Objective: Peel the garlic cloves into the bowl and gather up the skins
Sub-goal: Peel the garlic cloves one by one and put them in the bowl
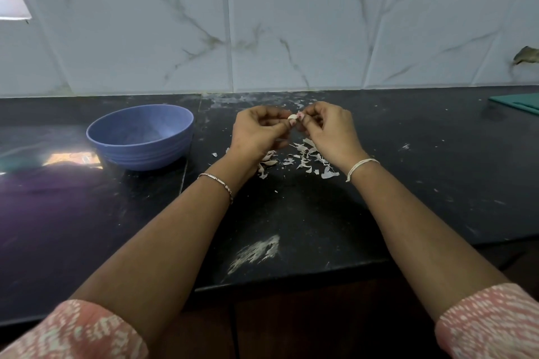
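A small white garlic clove (292, 116) is pinched between the fingertips of my left hand (259, 131) and my right hand (329, 128), both raised above the black counter (408, 183). Under and between my wrists lies a scatter of pale garlic skins (303, 159). A blue bowl (140, 137) stands on the counter to the left of my left hand; what it holds is hidden from this angle.
A white marbled tile wall (291, 23) backs the counter. A corner of a green cutting board (516, 103) shows at the far right. A pale powdery smear (256, 252) marks the counter near its front edge.
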